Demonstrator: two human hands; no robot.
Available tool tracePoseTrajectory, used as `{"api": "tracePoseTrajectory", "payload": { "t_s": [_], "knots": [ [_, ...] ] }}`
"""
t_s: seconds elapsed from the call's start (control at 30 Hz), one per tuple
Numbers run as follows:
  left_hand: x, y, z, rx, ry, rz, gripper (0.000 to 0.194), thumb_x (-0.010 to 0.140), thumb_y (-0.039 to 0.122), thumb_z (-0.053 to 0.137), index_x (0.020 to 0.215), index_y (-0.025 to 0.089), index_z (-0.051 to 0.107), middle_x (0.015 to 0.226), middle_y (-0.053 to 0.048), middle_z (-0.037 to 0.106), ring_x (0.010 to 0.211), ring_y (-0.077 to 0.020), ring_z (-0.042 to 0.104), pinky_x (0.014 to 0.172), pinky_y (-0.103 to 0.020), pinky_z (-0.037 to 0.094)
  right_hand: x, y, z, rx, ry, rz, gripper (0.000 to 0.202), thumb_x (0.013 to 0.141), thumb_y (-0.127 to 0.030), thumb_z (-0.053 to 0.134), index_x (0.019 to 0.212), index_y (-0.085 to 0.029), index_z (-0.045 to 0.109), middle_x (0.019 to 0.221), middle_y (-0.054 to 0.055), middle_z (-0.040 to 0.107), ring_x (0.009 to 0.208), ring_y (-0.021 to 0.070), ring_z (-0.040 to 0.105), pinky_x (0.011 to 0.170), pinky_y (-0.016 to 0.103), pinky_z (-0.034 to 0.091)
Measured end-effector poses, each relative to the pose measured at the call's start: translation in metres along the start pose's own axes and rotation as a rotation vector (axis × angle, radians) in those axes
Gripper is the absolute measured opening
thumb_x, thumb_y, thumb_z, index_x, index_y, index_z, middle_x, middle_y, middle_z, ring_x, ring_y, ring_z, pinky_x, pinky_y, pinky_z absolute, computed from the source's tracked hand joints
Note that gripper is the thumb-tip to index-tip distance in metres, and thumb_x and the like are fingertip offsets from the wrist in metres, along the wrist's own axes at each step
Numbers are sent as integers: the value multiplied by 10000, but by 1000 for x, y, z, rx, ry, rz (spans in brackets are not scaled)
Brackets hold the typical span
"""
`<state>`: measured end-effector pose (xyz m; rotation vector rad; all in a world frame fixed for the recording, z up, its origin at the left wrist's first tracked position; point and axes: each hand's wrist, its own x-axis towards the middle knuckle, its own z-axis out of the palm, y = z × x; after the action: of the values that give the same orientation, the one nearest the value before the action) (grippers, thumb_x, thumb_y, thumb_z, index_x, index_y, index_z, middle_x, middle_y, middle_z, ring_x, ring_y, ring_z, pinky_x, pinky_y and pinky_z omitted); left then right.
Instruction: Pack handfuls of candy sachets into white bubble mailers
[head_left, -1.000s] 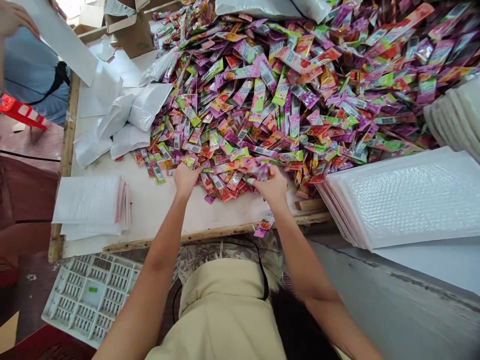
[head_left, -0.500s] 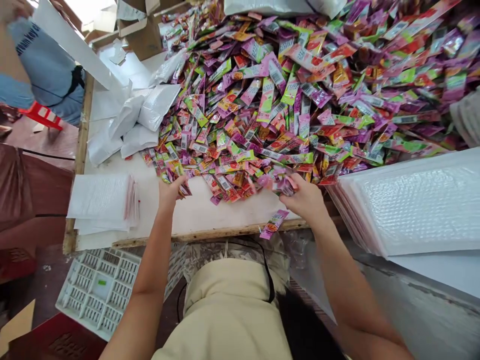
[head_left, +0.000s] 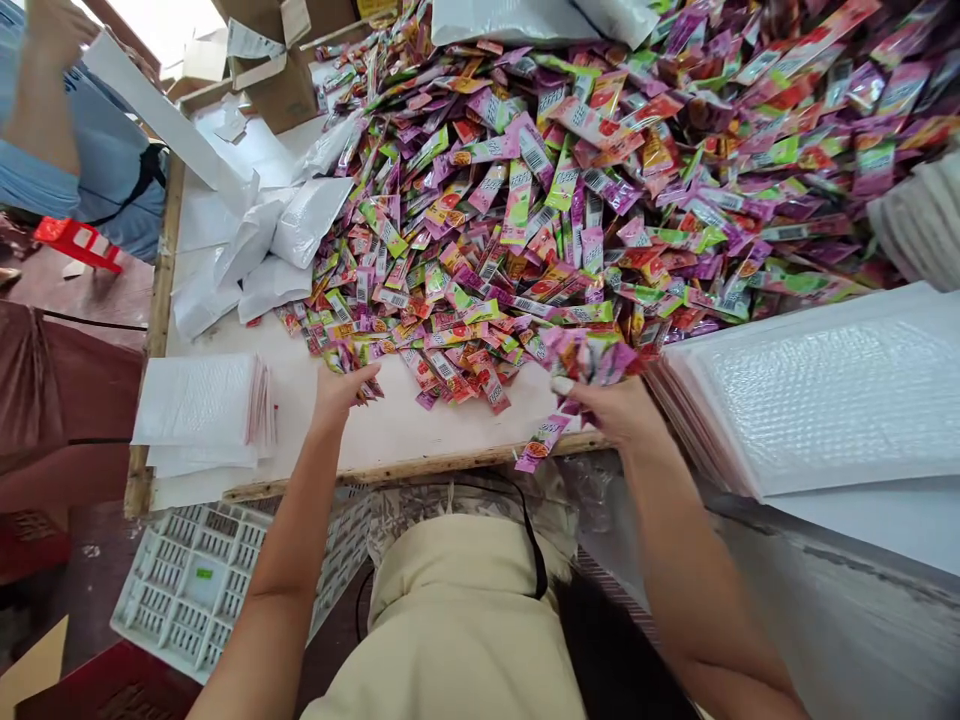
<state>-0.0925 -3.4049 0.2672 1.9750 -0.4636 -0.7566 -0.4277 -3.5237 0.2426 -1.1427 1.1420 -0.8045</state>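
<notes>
Pink, purple and green sachets (head_left: pixel 517 190): slim, flat sticks in glossy film, heaped across the surface (head_left: pixel 405 430) in front of the person, with a loose fringe towards the near side.
Sachet weight: likely light singly, a little more in a bunch.
Sachet feel: probably soft and bendable, with stiffer crimped ends; the film looks slippery, so a loose handful may shed pieces (slick wrappers slide over one another easily).
Sachet hold: best taken across the middle, several lying the same way, with the thumb flat on top; a hard squeeze could strain the seams.
Left hand (head_left: pixel 335 395): its fingers pinch a small bunch (head_left: pixel 352 360) at the pile's near left edge, thumb pointing inward.
Right hand (head_left: pixel 619 408): its fingers close on a larger, untidy bunch (head_left: pixel 589 355), thumb at the near side; the far fingertips are hidden.
Lone purple sachet (head_left: pixel 541 443): tilted over the wooden edge (head_left: pixel 450 463), just below the right hand; whether it is gripped, I cannot tell.
Padded mailers (head_left: pixel 840 390): white, dimpled bubble texture, rectangular, stacked at the right.
Smaller mailers (head_left: pixel 195 400): flat white stack near the left corner.
White pouches (head_left: pixel 311 220): crinkled, bulging, overlapping beside the pile.
Wooden edge texture: rough, worn, pale brown.
Crate (head_left: pixel 202 580): whitish, slotted grid, below the surface at the left.
</notes>
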Motion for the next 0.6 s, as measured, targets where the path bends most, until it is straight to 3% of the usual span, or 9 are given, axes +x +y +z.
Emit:
{"api": "tracePoseTrajectory", "payload": {
  "t_s": [0.1, 0.2, 0.3, 0.37, 0.47, 0.53, 0.6],
  "knots": [
    [-4, 14, 29, 267, -122, 252, 193, 648, 295, 758, 665, 165, 617, 600, -23, 631, 573, -178, 622, 593, -299, 522, -2, 1, 31, -45, 9, -13, 335, 526, -282, 817, 791, -214, 624, 756, 10, 672, 848, 229, 665, 860, 412, 567],
    [-4, 25, 66, 582, -241, 508, 84, 709, 235, 696, 751, 168, 670, 764, -68, 697, 765, -238, 667, 762, -360, 515, -4, 8, 52, -163, 94, 20, 259, 552, -274, 777, 737, -214, 607, 714, 16, 657, 748, 209, 637, 738, 354, 577],
    [3, 28, 98, 815, -313, 692, 241, 710, 174, 665, 948, 158, 692, 1003, -111, 713, 1006, -283, 637, 925, -396, 451, -3, 17, 62, -207, 176, 84, 208, 588, -299, 736, 712, -216, 591, 676, 19, 645, 668, 192, 607, 644, 322, 557],
    [7, 26, 114, 935, -333, 746, 296, 733, 161, 631, 1023, 135, 681, 1047, -137, 704, 1054, -297, 617, 951, -408, 420, -2, 24, 67, -255, 162, 119, 214, 595, -310, 716, 749, -209, 607, 684, 23, 657, 653, 195, 606, 632, 325, 545],
    [8, 25, 127, 1029, -305, 765, 265, 760, 164, 599, 1008, 110, 676, 997, -162, 707, 1017, -315, 629, 934, -427, 415, -3, 33, 77, -470, 38, 108, 269, 604, -276, 676, 863, -210, 647, 744, 31, 684, 709, 228, 627, 687, 358, 530],
    [6, 28, 126, 1009, -270, 737, 227, 742, 179, 631, 954, 116, 682, 950, -158, 711, 981, -320, 641, 929, -432, 423, -4, 36, 80, -591, 3, 76, 266, 618, -261, 654, 880, -220, 649, 765, 31, 685, 745, 240, 633, 730, 377, 521],
    [4, 33, 116, 900, -217, 661, 191, 706, 187, 678, 891, 136, 688, 895, -133, 712, 942, -310, 653, 913, -423, 446, -4, 34, 74, -549, 11, 47, 246, 634, -277, 656, 873, -222, 633, 757, 18, 672, 721, 221, 625, 717, 366, 527]
  ]
}}
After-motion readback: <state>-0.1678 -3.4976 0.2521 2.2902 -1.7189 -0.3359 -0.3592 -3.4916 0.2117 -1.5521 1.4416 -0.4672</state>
